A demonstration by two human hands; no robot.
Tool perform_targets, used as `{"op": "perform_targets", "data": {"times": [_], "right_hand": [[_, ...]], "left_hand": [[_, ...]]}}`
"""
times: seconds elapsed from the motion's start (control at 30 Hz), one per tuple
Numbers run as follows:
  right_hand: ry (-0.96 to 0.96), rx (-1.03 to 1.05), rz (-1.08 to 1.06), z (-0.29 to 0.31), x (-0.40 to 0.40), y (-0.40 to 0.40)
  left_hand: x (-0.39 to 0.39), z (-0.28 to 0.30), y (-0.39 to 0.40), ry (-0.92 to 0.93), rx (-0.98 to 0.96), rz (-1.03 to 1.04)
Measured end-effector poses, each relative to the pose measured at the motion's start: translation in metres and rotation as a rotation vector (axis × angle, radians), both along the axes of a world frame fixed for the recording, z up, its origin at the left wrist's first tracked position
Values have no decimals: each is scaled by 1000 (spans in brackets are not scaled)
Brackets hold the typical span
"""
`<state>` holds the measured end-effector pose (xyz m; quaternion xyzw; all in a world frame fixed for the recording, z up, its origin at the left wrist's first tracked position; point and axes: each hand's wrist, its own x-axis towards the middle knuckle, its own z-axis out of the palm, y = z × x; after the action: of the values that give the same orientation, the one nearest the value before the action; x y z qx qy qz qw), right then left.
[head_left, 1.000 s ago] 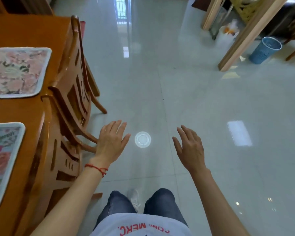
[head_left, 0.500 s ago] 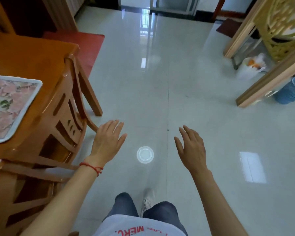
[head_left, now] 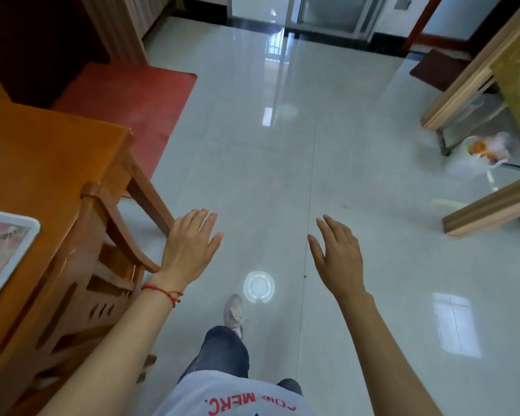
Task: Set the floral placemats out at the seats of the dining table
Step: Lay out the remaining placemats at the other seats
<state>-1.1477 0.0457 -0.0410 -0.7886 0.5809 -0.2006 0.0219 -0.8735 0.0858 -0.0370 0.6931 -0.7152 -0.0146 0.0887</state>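
Note:
One floral placemat with a white border lies on the orange wooden dining table at the left edge of the view, only its corner showing. My left hand hovers open over the floor beside a wooden chair pushed against the table. My right hand is open too, fingers spread, out over the tiles and holding nothing. Both hands are away from the placemat.
Glossy white tiled floor stretches ahead to a glass door. A red mat lies past the table's far corner. At right stand a wooden frame, a plastic bag and a dark doormat. My foot steps forward.
I have walked forward along the table: the nearer placemat has left the view and the other has slid to the left edge. The red mat and door came into view. Both hands stay open.

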Motion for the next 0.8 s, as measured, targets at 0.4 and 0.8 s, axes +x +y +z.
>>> {"op": "perform_targets", "data": {"times": [0.4,0.8], "right_hand": [[-10,55,-1,2,60,-189],[27,48,131,7,112,-426]], "left_hand": [[62,0,-193,49,35,31],[99,-3,-390,74,26,165]]}}
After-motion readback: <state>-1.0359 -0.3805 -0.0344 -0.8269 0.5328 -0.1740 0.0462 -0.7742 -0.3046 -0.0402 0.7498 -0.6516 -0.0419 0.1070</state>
